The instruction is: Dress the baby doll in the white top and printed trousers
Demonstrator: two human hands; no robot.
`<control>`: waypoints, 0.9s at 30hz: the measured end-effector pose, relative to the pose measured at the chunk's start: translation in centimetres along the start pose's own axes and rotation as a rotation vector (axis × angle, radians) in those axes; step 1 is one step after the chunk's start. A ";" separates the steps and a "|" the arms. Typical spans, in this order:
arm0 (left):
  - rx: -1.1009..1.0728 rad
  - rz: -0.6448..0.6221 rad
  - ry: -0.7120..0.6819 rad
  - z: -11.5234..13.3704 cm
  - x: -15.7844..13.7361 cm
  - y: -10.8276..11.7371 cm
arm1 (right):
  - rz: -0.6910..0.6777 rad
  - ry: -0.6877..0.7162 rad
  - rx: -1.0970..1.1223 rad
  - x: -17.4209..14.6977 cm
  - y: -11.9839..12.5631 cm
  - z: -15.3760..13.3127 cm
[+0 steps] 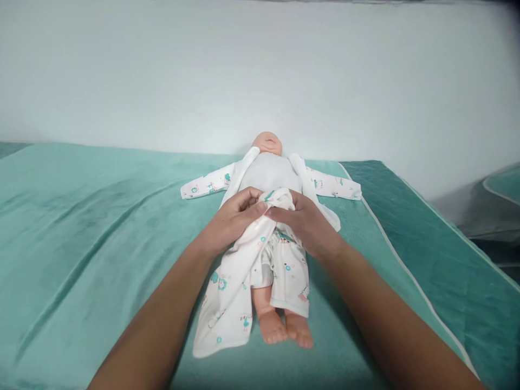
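A baby doll [268, 142] lies on its back, head toward the wall and bare feet toward me. Its arms are stretched out in the sleeves of a white printed baby jacket [207, 184], which hangs open at the front over a pale torso. Both my hands are above the doll's middle, gripping white printed baby pants [227, 287]. My left hand [235, 216] pinches the bunched waist from the left. From the right, my right hand [303, 219] pinches the same gathered cloth. The pant legs hang down over the doll's legs; one covers part of a leg near the feet.
A light green blanket [101, 244] with folds covers the surface under the doll. Darker green cloth [439, 254] shows beyond its pale edge on the right. A white wall [260, 70] stands behind the doll's head. Another green-covered surface [506, 184] appears at the far right.
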State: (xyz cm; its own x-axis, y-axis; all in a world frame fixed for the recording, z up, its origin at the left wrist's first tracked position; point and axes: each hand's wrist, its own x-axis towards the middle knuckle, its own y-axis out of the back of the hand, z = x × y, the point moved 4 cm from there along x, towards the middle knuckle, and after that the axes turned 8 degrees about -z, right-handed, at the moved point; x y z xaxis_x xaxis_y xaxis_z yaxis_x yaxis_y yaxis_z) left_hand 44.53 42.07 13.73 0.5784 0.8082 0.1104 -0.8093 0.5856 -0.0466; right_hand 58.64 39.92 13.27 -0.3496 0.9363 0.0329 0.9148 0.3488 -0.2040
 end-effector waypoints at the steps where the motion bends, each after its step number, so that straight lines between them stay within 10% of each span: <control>1: 0.005 -0.063 0.012 0.2 -0.1 0.0 | -0.005 0.004 0.052 0.0 0.0 0.0; 6: -0.123 -0.169 0.089 0.0 -0.4 -0.2 | -0.021 -0.022 0.178 0.1 0.2 0.0; 18: -0.296 0.172 0.007 -0.7 -0.4 -0.9 | -0.405 -0.259 -0.249 -0.9 0.5 -0.3; 27: -0.138 -0.252 0.201 -0.4 -1.1 -1.5 | -0.048 0.006 0.164 -0.2 1.2 -0.2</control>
State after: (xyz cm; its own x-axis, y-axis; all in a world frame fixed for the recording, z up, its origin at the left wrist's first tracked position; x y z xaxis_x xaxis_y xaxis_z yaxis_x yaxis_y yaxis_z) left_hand 45.18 40.36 13.27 0.7778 0.6255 -0.0612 -0.6251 0.7599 -0.1782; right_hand 59.88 40.18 13.19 -0.3901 0.9193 0.0520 0.8517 0.3817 -0.3590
